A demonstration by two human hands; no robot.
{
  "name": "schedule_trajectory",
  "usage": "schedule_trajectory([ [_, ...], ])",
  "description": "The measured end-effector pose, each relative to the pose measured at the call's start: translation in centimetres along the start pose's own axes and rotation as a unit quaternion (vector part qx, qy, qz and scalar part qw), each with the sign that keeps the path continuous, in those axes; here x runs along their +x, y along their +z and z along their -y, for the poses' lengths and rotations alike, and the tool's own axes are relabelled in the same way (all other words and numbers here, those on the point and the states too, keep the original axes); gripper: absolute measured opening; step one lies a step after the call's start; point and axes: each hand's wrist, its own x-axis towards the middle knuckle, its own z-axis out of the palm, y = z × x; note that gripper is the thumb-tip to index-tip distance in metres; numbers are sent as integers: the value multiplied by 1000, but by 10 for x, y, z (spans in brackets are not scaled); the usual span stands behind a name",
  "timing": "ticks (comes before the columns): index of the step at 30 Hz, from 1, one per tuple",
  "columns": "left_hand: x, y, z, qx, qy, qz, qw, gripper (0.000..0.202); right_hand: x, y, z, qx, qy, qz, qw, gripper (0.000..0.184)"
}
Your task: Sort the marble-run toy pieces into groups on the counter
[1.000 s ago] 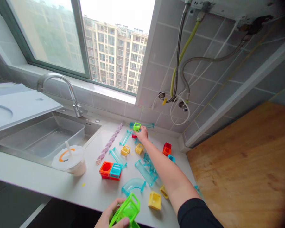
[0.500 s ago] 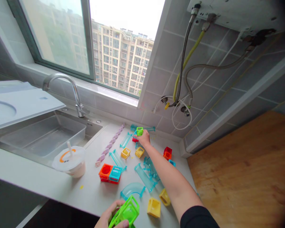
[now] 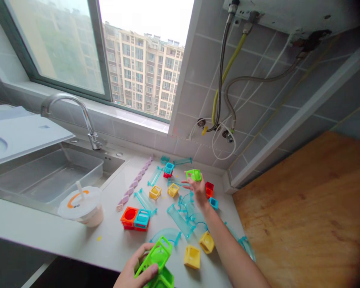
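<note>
Diagonally, the left hand (image 3: 133,270) holds green blocks (image 3: 159,255), long axis running forward-right.

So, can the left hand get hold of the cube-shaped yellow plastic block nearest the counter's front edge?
Probably not: the yellow block lies close by, but hollow green plastic blocks fill the left hand.

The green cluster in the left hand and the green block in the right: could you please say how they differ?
The green cluster looks larger, with more than one section; the green block looks smaller, like a single piece. The cluster is nearer the camera; the block is farther off. Both are bright green.
</note>
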Motion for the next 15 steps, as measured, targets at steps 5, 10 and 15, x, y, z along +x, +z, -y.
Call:
schedule_trajectory([
  [5,2,15,-21,-106,-55,-6,993,66,-117,-46,17,222,117,51,967,42],
  [10,2,27,-32,-127,-93,45,986,70,-188,-65,15,308,181,-6,934,35],
  [15,0,36,-26,-141,-99,63,983,74,-204,-73,16,271,184,-69,942,34],
])
